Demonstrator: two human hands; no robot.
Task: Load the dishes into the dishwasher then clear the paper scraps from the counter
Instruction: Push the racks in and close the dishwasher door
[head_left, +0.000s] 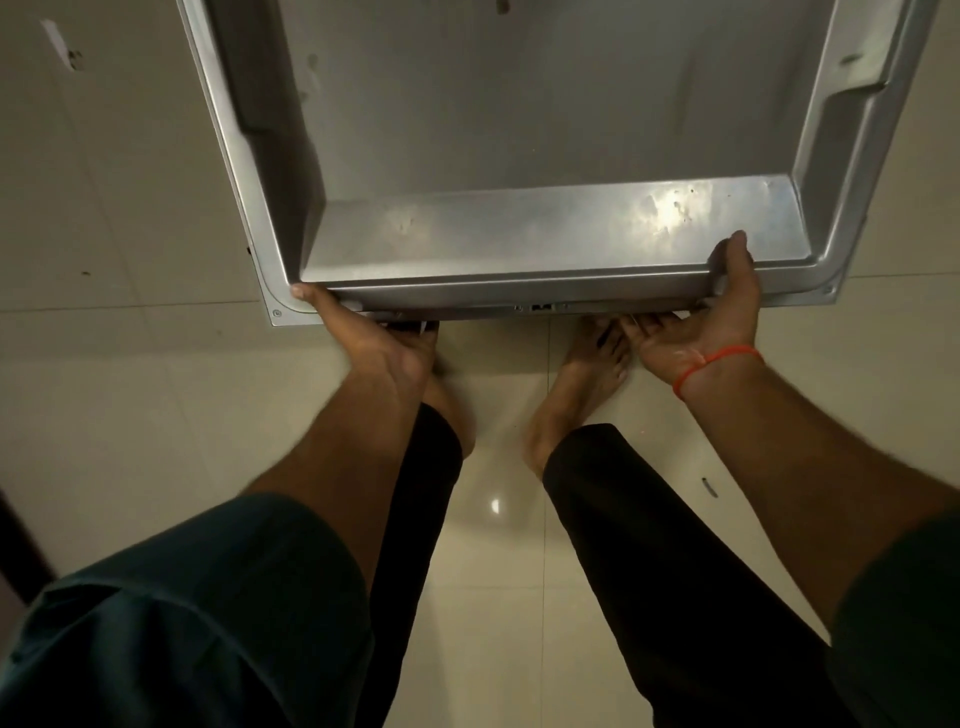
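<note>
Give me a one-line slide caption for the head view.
Both hands, left hand and right hand, hold the near edge of the open dishwasher door above the tiled floor.

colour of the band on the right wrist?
Orange-red thread band, on the right wrist just behind the right hand. Head view, the only one.

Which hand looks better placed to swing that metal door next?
Neither clearly: both hold its near edge. The left hand grips the left corner of the door; the right hand cups the right corner, thumb on top.
</note>
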